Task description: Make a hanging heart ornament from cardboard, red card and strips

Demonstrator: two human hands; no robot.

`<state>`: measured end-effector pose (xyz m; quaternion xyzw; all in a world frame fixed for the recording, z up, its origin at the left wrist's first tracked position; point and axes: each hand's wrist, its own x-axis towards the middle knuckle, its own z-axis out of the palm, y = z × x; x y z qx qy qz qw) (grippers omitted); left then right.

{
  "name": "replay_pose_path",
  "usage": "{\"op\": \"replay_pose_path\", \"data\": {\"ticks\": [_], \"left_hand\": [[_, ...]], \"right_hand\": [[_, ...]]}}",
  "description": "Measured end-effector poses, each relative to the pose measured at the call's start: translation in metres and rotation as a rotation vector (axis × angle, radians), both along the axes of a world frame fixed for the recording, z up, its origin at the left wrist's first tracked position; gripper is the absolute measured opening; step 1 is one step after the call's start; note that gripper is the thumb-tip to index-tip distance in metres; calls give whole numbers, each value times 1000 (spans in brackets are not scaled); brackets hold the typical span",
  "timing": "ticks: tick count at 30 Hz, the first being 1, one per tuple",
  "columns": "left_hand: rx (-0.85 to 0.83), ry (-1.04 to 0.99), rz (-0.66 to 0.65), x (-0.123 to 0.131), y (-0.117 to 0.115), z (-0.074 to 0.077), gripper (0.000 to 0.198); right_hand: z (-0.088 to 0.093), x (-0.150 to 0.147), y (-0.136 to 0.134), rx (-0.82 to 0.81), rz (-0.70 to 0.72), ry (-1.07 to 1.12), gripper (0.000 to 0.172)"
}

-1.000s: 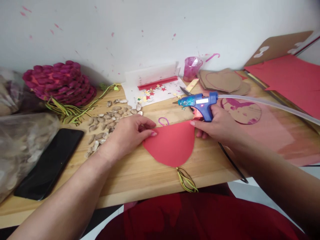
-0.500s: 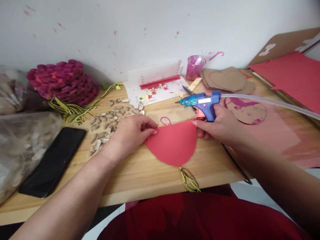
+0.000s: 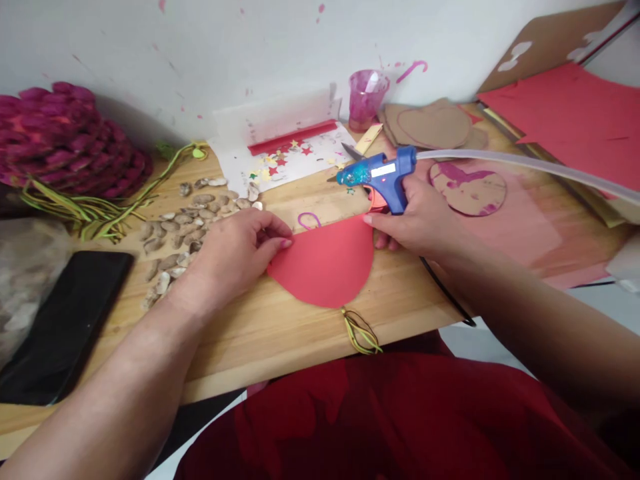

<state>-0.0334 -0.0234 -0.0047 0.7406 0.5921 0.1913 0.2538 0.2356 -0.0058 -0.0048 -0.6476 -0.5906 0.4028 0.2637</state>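
left hand (image 3: 241, 245) pinches the red paper (image 3: 325, 265), seemingly to steady it; right hand (image 3: 423, 217) curls round the glue gun (image 3: 385, 175), thumb against the opposite corner.

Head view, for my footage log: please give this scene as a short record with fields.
Left hand: pinching the left end of the red piece
Right hand: holding the blue glue gun, thumb at the red piece's right corner
Near edge of piece: yellow-green tassel
Left side: peanut shells, black phone
Back: stars on white sheet, pink-stained cup
Right side: red sheets
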Motion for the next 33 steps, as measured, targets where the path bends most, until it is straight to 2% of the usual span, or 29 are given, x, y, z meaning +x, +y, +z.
{"op": "replay_pose_path", "data": {"ticks": [11,23,28,33], "left_hand": [[7,75,10,-1,-1,-1,15],[12,69,-11,-2,-1,-3,13],[35,73,-23,1,-2,-1,13],[51,75,-43,2,-2,-2,12]], "right_hand": [[-4,0,0,39,11,36,51],[-3,-1,0,49,3,23,48],[-8,2,2,59,16,28,54],[-7,3,3,64,24,-33,48]]}}
